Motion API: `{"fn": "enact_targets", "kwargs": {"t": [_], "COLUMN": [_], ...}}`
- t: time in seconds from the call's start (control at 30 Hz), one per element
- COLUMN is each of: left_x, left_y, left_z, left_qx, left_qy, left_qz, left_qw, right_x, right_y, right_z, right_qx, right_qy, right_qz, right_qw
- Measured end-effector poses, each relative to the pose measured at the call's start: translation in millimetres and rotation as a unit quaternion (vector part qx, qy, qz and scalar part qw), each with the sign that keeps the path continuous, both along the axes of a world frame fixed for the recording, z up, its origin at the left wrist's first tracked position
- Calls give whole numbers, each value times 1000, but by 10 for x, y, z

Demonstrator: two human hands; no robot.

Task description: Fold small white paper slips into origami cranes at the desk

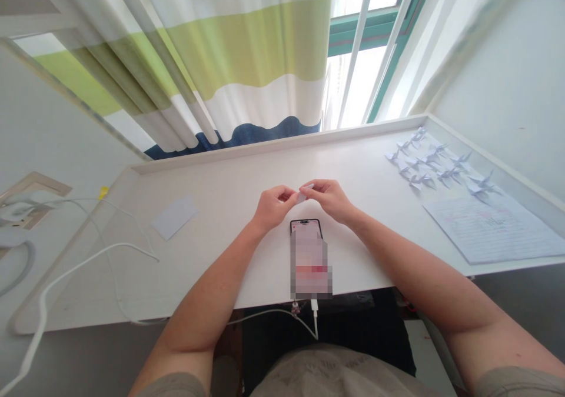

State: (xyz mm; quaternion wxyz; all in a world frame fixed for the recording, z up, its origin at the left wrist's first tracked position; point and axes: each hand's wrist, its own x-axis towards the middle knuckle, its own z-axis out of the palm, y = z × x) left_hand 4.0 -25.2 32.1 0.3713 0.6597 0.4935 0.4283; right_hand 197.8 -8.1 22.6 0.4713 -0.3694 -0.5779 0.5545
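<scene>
Above the middle of the white desk (229, 209), a small piece of folded white paper (302, 195) is pinched between my two hands. My left hand (274, 206) grips its left side with thumb and fingers closed. From the other side, my right hand (327, 198) pinches the paper's right edge. The fingers hide much of the paper, so its exact folded shape cannot be made out. Just below the hands lies a phone (308, 256) with its screen lit and partly blurred, a white charging cable (315, 314) plugged into its lower end.
Several folded white paper cranes (441, 162) stand at the back right, above a written sheet (494, 226). Flat white paper (174, 217) lies at the left. White cables (101, 247) run across the desk's left end from a wall socket (35, 203). Curtains (247, 50) hang behind the raised back edge.
</scene>
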Motion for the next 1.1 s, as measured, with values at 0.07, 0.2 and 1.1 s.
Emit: {"fn": "enact_targets", "kwargs": {"t": [0.07, 0.2, 1.1], "left_x": [5, 11, -38], "left_y": [1, -1, 63], "left_z": [-4, 3, -10], "left_qx": [3, 5, -114], "left_qy": [0, -7, -111], "left_qz": [2, 7, -42], "left_qw": [1000, 1000, 986], "right_x": [-9, -29, 10], "right_y": [-9, -20, 12], "right_z": [13, 25, -26], "right_qx": [-4, -15, -45], "right_qy": [7, 30, -3], "right_qz": [1, 3, -41], "right_qw": [1000, 999, 998]}}
